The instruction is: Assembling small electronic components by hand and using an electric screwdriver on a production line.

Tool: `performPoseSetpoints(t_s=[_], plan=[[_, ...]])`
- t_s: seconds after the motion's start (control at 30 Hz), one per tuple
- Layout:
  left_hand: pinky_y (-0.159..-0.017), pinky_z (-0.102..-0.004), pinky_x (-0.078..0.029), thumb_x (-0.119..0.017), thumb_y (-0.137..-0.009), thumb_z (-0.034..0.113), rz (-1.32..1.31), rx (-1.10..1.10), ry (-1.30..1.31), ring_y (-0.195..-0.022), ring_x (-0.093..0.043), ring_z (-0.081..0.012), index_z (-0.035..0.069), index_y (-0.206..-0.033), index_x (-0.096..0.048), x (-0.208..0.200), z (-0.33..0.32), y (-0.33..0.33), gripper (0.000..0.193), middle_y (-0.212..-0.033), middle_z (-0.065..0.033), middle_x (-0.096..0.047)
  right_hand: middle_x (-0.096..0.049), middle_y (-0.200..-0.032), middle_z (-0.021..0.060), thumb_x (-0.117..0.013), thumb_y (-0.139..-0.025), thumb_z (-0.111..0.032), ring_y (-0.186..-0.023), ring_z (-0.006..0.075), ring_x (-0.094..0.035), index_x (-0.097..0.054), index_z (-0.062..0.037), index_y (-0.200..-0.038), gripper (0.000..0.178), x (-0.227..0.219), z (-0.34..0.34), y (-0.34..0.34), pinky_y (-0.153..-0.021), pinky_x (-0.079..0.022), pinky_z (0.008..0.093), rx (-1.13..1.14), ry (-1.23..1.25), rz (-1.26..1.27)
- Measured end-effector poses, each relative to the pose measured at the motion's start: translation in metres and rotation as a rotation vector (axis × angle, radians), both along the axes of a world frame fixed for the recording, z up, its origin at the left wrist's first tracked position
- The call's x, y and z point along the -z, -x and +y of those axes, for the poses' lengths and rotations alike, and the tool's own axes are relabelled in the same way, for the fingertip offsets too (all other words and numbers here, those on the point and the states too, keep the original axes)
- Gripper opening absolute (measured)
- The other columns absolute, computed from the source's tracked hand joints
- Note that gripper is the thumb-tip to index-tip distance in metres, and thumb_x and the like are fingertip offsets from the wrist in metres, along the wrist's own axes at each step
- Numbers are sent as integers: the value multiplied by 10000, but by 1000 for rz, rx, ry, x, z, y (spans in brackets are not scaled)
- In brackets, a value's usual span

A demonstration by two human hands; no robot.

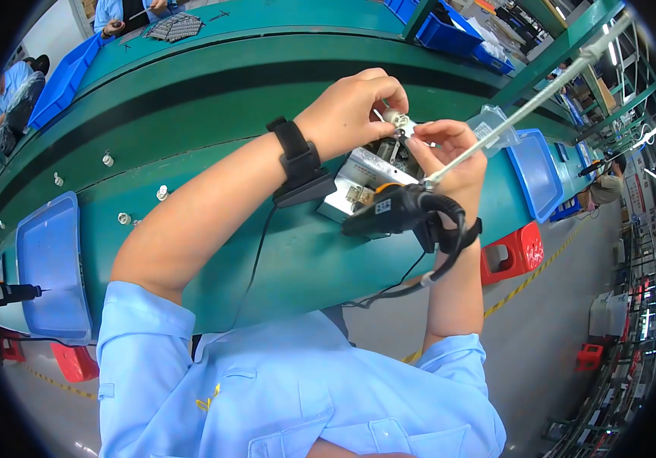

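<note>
A small white fitting (395, 118) was pinched between the fingertips of the left hand (351, 111), held just above a grey metal part (366, 174) resting on the green bench (213, 91). The right hand (450, 153) was closed narrowly at the same spot, fingertips touching the fitting; what else it held could not be told. A black power screwdriver (393, 210) hung just below the right wrist, its cord looping down. The step in hand was judged to be seating the fitting on the metal part. The next move would call for steady alignment before any fastening. Loose white fittings (161, 192) lay well apart, near a blue tray (49, 259).
</note>
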State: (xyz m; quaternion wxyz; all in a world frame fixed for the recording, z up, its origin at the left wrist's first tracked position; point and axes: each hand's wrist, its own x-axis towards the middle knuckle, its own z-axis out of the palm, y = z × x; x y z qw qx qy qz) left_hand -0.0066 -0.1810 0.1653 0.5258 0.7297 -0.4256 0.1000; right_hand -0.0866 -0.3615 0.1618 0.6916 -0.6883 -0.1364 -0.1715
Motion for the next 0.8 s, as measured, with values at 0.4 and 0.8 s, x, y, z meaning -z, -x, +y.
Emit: performPoseSetpoints(t_s=[0.4,0.8], plan=[[-699,-330,-526,-718,-740,16,-49,-130,65,-784,-621,-229,47,-894,-587,-2,13,10,204,-900,-81,-562,-668,-901,78,-725,-808,37,-797,134,-653,-576,-4,-970,223,-3,36,-6,-732,-540,256,194,24,-55],[-677,-378,-509,-711,-741,22,-211,-210,15,-794,-607,-292,57,-888,-568,-1,4,7,208,-884,-92,-541,-692,-921,136,-727,-810,61,-878,169,-686,-549,8,-958,237,11,25,-26,-806,-552,270,237,62,-165]])
